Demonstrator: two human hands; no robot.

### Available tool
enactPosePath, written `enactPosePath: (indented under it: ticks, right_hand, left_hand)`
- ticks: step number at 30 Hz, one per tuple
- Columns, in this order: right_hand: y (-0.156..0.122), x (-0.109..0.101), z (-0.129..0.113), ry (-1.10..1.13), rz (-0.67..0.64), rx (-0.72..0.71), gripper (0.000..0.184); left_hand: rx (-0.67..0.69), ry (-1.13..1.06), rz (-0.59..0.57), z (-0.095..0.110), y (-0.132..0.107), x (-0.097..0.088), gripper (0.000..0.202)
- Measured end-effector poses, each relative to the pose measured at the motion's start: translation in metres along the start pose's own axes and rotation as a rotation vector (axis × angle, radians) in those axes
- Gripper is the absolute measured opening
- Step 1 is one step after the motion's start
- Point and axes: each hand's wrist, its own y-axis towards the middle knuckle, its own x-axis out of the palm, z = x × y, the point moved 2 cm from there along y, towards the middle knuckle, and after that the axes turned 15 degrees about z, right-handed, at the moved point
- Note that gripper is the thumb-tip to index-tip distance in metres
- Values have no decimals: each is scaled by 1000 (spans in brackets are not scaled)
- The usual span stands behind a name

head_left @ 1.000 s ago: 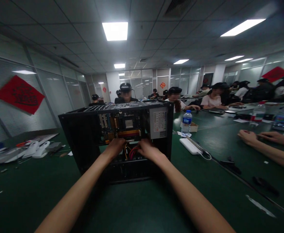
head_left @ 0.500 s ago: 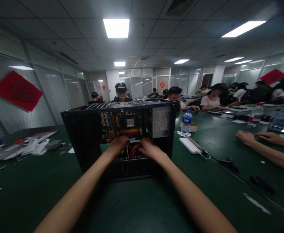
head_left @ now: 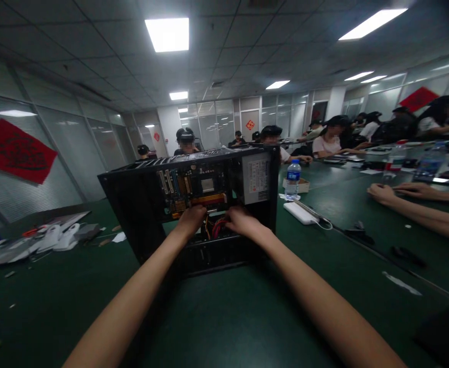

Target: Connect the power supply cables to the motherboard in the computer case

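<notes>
A black computer case (head_left: 130, 214) stands with its open side towards me on the green table (head_left: 216, 312). Inside it are a motherboard (head_left: 193, 179) with a square silver part and, at the upper right, a power supply (head_left: 257, 179) with a label. My left hand (head_left: 192, 219) reaches into the lower middle of the case, just below the orange-yellow memory slots; its fingertips are hidden. Right beside it, my right hand (head_left: 241, 220) has its fingers curled at a bundle of red and dark cables (head_left: 219, 227). What its fingertips grip is too dark to make out.
A water bottle (head_left: 293, 179) and a white power bank (head_left: 300, 212) with a cable stand right of the case. Another person's hands (head_left: 383, 193) rest on the table farther right. Papers and white scraps (head_left: 67, 237) lie to the left. Several people sit beyond.
My view has tilted down and turned slightly right, so the surroundings sit higher and farther left. Both hands stay inside the case among the cables.
</notes>
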Motion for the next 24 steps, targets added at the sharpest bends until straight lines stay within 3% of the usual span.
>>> enactPosePath:
  ticks: [7,13,19,24]
  right_hand:
    - [-3,-4,-2,-31,58,-12,23]
    - [0,-1,-4,-78,191,-238,23]
    - [21,0,-20,-287,151,-495,20]
    - [40,17,-20,-311,117,-575,22]
  left_hand:
    - [-44,8,-10,4,-1,-4,31]
    - [-63,17,-41,5,0,-4,34]
    - [-82,-8,-42,5,0,-2,34]
    - [-87,-5,-25,5,-3,-2,34]
